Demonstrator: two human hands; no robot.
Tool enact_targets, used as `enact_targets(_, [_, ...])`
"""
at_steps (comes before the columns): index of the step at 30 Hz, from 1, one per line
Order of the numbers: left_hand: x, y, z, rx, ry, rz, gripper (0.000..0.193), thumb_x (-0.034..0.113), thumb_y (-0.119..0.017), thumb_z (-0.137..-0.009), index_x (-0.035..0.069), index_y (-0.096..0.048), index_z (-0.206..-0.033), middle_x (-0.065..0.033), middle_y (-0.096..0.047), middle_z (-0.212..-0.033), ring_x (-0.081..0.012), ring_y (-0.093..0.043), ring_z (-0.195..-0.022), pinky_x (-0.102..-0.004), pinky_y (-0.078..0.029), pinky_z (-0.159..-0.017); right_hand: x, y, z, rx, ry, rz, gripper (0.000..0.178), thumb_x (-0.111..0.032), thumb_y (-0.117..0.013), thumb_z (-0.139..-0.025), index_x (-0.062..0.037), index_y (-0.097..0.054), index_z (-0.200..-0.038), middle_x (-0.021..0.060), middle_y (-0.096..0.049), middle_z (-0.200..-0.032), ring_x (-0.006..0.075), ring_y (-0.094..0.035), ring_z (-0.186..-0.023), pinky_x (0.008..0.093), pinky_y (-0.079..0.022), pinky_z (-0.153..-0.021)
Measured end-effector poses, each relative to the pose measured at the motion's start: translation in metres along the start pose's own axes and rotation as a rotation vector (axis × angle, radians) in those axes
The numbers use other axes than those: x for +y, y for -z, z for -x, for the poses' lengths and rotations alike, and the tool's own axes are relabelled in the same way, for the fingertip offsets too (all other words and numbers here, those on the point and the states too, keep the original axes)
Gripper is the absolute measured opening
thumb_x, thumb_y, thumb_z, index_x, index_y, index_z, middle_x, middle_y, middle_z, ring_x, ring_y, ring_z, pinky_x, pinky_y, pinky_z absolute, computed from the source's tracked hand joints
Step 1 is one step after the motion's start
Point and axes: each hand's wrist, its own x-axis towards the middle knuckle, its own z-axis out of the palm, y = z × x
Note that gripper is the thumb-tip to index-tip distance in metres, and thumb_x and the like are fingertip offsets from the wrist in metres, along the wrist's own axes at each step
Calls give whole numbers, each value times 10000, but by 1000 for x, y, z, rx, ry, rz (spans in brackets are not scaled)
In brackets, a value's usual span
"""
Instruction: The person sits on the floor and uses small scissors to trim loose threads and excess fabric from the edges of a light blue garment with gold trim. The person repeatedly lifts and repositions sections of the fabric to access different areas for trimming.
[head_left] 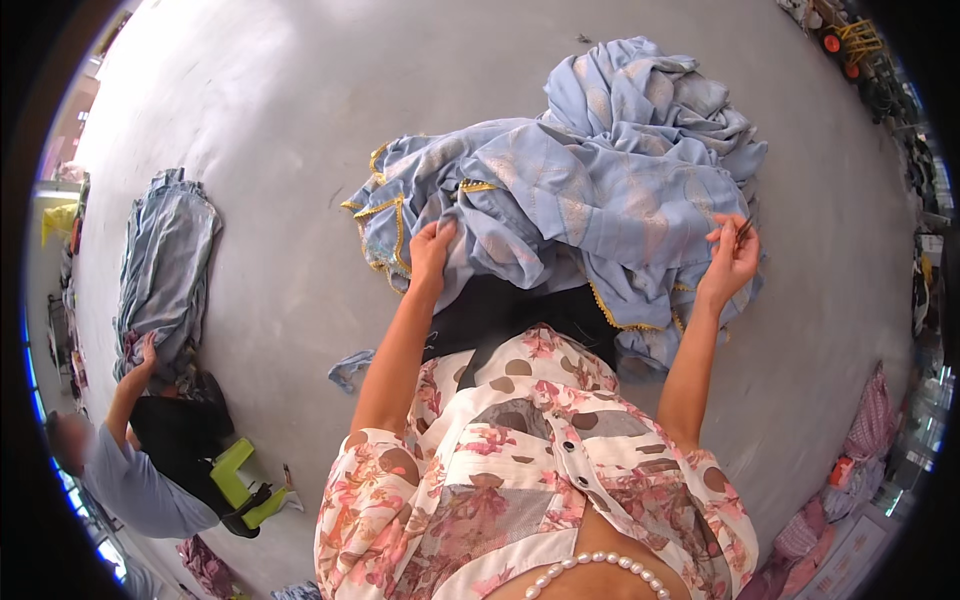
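Observation:
A big heap of light blue patterned cloth (600, 185) with yellow-beaded edging lies in folds in front of me and partly over my lap. At its left side, my left hand (431, 252) is closed on a fold of the cloth, near a trimmed corner. My right hand (733, 262) is over the right side of the heap, its fingers pinched round a small thin dark tool (743, 231). Only the tip of that tool shows, so its kind is unclear. Whether the right fingers also grip cloth cannot be made out.
To the left, another person (150, 470) sits by a lime-green stool (240, 483), a hand on a long pile of grey-blue cloth (165, 260). Pink cloth bundles (868, 425) lie at the right. Grey floor (300, 90) surrounds the heap.

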Motion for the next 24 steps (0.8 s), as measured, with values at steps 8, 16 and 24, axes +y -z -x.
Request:
enact_targets(8, [104, -263, 102, -825, -440, -199, 166, 139, -562, -883, 50, -587, -746, -83, -607, -755, -180, -574, -656, -329, -466, -630, -92, 0, 23, -68, 215, -163, 90, -55, -526, -899, 17, -561, -939, 55, -610, -711, 38, -416, -514, 158, -287, -468])
enact_targets(16, [57, -218, 130, -858, -897, -516, 262, 73, -614, -765, 37, -625, -1024, -184, -622, -942, -319, -604, -929, -394, -475, -792, -53, -60, 37, -689, -147, 109, 242, -185, -511, -934, -22, -607, -1085, 71, -659, -875, 62, -494, -619, 191, -379, -559])
enact_targets(24, [70, -73, 40, -149, -325, -149, 135, 117, -615, -870, -7, -657, -901, -46, -654, -759, -76, -600, -664, -222, -488, -601, 81, -70, 42, -830, 455, 1026, 669, -144, -724, -686, -129, -428, -1285, 67, -430, -1316, 283, -503, -1098, 401, -484, -803])
